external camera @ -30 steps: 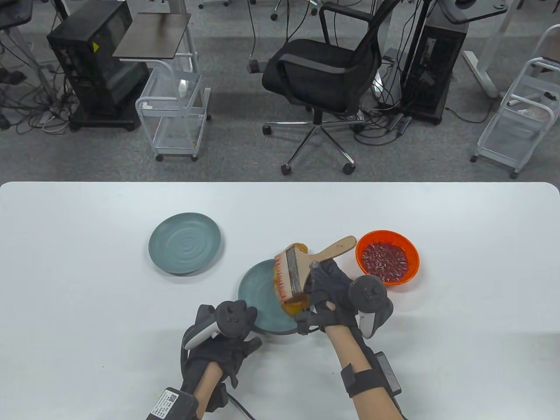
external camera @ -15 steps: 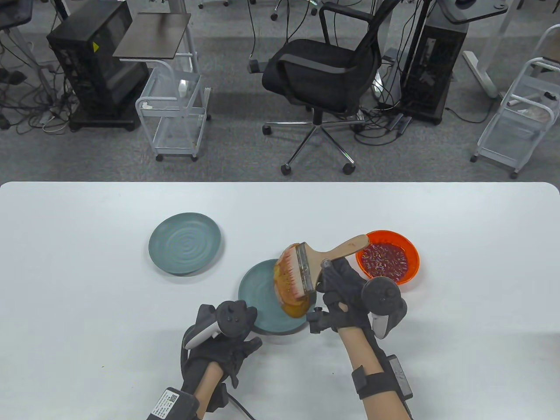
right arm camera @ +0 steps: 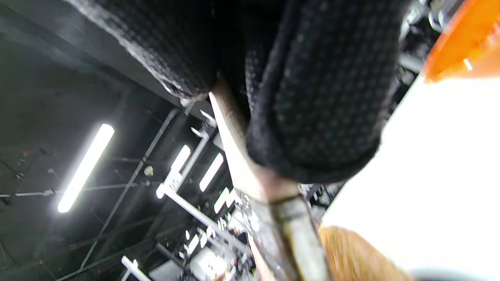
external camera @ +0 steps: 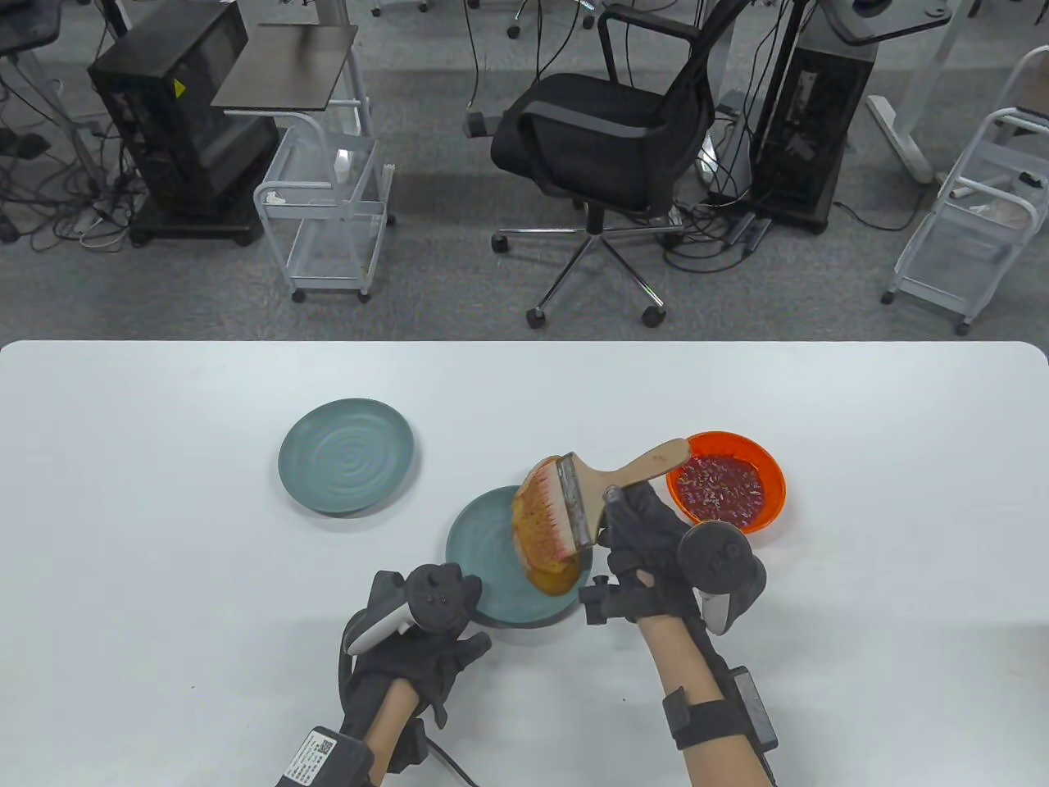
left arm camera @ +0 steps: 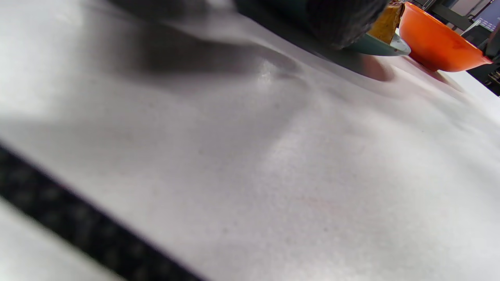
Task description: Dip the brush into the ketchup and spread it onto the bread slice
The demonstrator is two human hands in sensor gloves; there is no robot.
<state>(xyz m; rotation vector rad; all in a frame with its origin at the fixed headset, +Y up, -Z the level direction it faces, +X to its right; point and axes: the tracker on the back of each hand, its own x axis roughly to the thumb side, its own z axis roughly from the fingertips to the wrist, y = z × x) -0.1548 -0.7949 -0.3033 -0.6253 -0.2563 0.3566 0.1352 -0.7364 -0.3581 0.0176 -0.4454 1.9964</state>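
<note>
My right hand [external camera: 635, 537] grips the wooden handle of a wide brush [external camera: 574, 502]. Its ketchup-stained bristles [external camera: 539, 512] lie on the bread slice [external camera: 551, 574], which sits on the near teal plate [external camera: 492, 557]. The orange bowl of ketchup [external camera: 725, 484] stands just right of the brush handle. My left hand [external camera: 426, 631] rests on the table at the plate's near-left rim; its fingers are hidden under the tracker. The right wrist view shows my gloved fingers [right arm camera: 312, 89] around the handle [right arm camera: 238, 156], with the bowl [right arm camera: 465, 43] at the top right. The left wrist view shows the bowl [left arm camera: 437, 43] and the bread's edge [left arm camera: 386, 25].
A second teal plate [external camera: 346, 456] sits bare at the table's left middle. The white table [external camera: 164, 533] stretches wide on both sides. Beyond its far edge are an office chair [external camera: 606, 139], wire carts and computer towers on the floor.
My right hand and the brush moved right and turned, the handle now reaching over the bowl's left rim; since half a second ago almost nothing moved. My left hand stayed still.
</note>
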